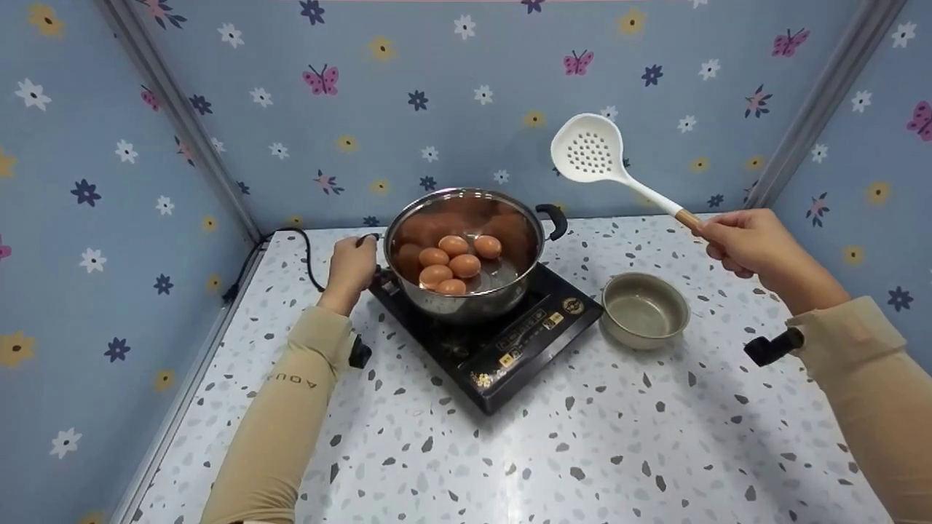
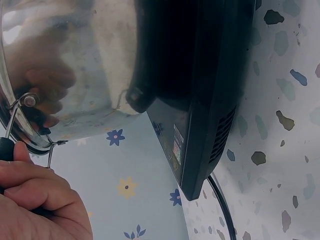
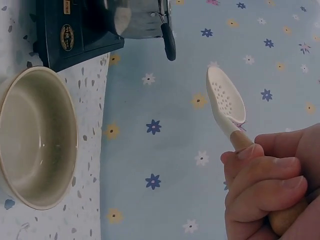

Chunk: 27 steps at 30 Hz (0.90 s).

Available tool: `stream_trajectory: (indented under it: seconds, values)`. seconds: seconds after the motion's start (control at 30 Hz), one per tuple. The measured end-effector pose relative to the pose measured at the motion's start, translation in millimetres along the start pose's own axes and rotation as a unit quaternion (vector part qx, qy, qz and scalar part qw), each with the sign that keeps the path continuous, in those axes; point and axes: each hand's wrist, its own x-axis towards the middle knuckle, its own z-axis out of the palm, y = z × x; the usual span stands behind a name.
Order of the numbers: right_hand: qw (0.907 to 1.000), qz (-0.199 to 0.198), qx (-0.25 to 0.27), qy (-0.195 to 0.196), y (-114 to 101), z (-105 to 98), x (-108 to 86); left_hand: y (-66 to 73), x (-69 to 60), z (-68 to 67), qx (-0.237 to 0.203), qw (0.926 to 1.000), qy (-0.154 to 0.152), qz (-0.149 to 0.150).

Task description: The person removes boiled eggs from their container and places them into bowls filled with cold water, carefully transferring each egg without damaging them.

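In the head view a steel pot (image 1: 466, 309) holds several brown eggs (image 1: 464, 266) and stands on a black induction cooker (image 1: 486, 386). My left hand (image 1: 352, 266) grips the pot's left handle; the left wrist view shows its fingers (image 2: 50, 195) curled round the black grip. My right hand (image 1: 750, 244) holds a white slotted ladle (image 1: 588, 148) by its wooden handle (image 3: 241, 140), raised above and right of the pot. The ladle's bowl has nothing in it. Its handle end is partly hidden by the curled fingers in the right wrist view.
An empty beige bowl (image 1: 645, 313) stands right of the cooker, close to its corner. The pot's right black handle (image 1: 555, 220) sticks out toward the back right. A black cord (image 1: 306, 244) runs along the left back. Patterned walls (image 1: 451, 94) border the speckled table (image 1: 582, 451).
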Motion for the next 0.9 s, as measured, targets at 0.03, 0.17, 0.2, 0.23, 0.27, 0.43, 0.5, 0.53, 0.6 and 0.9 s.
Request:
stream_trajectory:
  seconds: [0.03, 0.17, 0.2, 0.23, 0.27, 0.43, 0.5, 0.53, 0.6, 0.9]
  values:
    - [1.0, -0.001, -0.006, -0.001, -3, 0, -0.6, 0.1, 0.3, -0.2, -0.001, 1.0, -0.001, 0.001]
    - [0.9994, -0.008, -0.033, -0.007, -16, 3, -2.4, 0.2, 0.9, -0.6, 0.001, 1.0, 0.001, 0.004]
    - [0.9992, -0.01, -0.036, -0.009, -19, 3, -2.6, 0.1, 0.8, -0.6, 0.001, 1.0, 0.002, 0.003]
    - [0.999, -0.012, -0.041, -0.009, -22, 4, -2.9, 0.0, 0.7, -0.5, 0.0, 1.0, 0.003, 0.001]
    - [0.9989, -0.013, -0.044, -0.01, -25, 5, -3.1, -0.2, 0.8, -0.3, 0.001, 1.0, 0.003, -0.001]
    - [0.9985, -0.017, -0.049, -0.02, -38, 10, -3.3, -0.7, 1.8, 1.0, -0.004, 0.9999, 0.003, -0.01]
    - [0.9982, -0.017, -0.051, -0.027, -43, 13, -2.9, -0.7, 2.1, 1.5, -0.009, 0.9999, 0.004, -0.011]
    - [0.9979, -0.016, -0.055, -0.029, -45, 14, -2.6, -0.6, 2.1, 1.6, -0.009, 0.9999, 0.004, -0.011]
    - [0.9974, -0.017, -0.063, -0.033, -50, 17, -1.3, -0.8, 2.3, 1.9, -0.01, 0.9999, 0.004, -0.009]
    - [0.9945, -0.028, -0.091, -0.042, -70, 31, 1.7, -1.6, 1.5, 2.5, -0.011, 0.9999, 0.006, 0.0]
